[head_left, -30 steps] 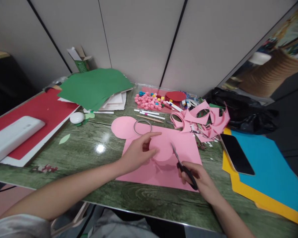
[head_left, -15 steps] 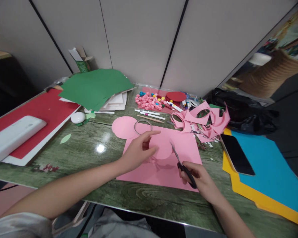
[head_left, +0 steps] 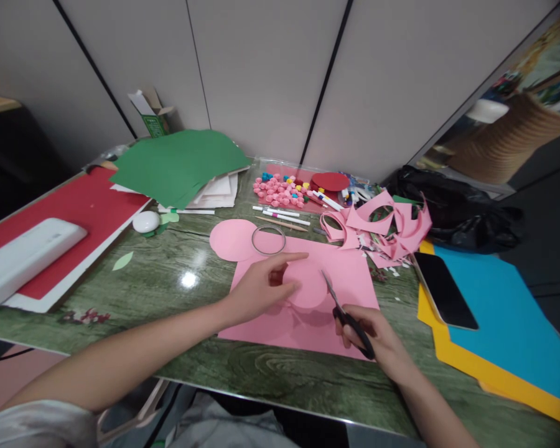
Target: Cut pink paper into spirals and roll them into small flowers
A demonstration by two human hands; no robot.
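Between the thumb and fingers of my left hand point(head_left: 264, 283) is the edge of a round pink paper piece point(head_left: 308, 286), raised over a larger pink sheet point(head_left: 280, 330). My right hand point(head_left: 366, 333) grips black-handled scissors point(head_left: 348, 317) by their loops. Their blades point up and left, close to the right edge of the round piece; whether they touch it I cannot tell. A thin metal ring point(head_left: 269, 240) lies just beyond my left hand, partly over another pink paper circle point(head_left: 231, 239).
Curled pink paper scraps point(head_left: 382, 221) lie at the back right, near a phone point(head_left: 445, 291) on blue paper point(head_left: 513, 311). White pens point(head_left: 284, 217) and pink clips or beads point(head_left: 280, 191) are behind the ring. Green paper point(head_left: 182, 165) is at the back left.
The round pink piece has shifted slightly right and down, and my left hand moved a little with it. The scissors have barely moved.
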